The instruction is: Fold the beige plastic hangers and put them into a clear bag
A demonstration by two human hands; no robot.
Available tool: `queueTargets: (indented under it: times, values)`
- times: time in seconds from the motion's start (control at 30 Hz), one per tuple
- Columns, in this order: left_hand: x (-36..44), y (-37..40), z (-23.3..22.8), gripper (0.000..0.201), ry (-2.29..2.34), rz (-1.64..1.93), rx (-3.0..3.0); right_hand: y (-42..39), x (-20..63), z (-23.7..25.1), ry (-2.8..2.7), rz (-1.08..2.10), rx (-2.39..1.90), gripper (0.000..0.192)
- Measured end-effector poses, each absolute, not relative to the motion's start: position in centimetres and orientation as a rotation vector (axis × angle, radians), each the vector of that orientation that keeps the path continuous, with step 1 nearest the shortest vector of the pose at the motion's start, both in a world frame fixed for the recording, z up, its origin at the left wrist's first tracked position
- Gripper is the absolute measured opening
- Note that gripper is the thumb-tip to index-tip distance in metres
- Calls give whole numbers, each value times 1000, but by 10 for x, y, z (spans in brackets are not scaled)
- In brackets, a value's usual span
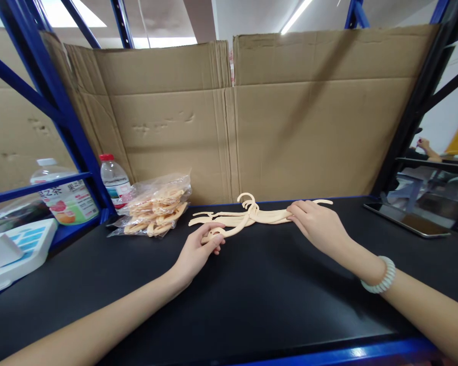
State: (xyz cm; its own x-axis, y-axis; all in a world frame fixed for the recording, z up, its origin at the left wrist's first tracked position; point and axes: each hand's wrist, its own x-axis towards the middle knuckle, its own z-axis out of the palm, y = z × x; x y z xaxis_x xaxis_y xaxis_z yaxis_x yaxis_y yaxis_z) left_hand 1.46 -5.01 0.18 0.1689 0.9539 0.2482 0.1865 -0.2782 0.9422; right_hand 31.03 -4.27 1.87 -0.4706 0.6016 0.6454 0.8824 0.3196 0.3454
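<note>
My left hand (199,249) pinches one hanger's hook, my right hand (313,223) grips the loose hangers (248,216) beside the bagged hangers (156,211); the loose pile remains unbagged, I judge.

Cardboard wall (290,127) behind — bagged hangers (156,206), water bottle (114,180) at left.

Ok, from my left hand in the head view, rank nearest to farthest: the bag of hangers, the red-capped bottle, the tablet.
From the left hand:
1. Bag of hangers, just to its left.
2. Red-capped bottle, farther left by the blue post.
3. Tablet, far right on the bench.
</note>
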Motion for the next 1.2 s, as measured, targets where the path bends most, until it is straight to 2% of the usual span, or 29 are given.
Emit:
queueTargets:
  times: [0.13,0.2,0.37,0.53,0.7,0.93,1.0,1.1,1.2]
  values:
    - [15,-50,1,37,1100,1171,1643,-46,310,21,-2140,-1075,-1334,25]
    - [14,-50,1,36,1103,1180,1641,-47,308,21,-2125,-983,-1289,25]
    - [15,-50,1,36,1106,1211,1609,-43,305,17,-1977,-266,-1085,27]
    - [16,-52,2,38,1119,1256,1530,-34,307,15,-1783,426,-1053,31]
    - [16,-52,1,39,1027,1299,1419,-31,310,15,-1493,877,-947,34]
    - [20,-61,7,48,915,1266,1226,-37,298,15,-1152,1185,-827,35]
    - [24,-64,7,43,890,1243,1212,-42,288,13,-1140,1229,-820,36]
    - [29,-69,5,30,862,1176,1275,-54,272,9,-1245,1258,-837,35]
    - [32,-73,1,29,834,1104,1334,-65,260,7,-1522,1283,-825,28]
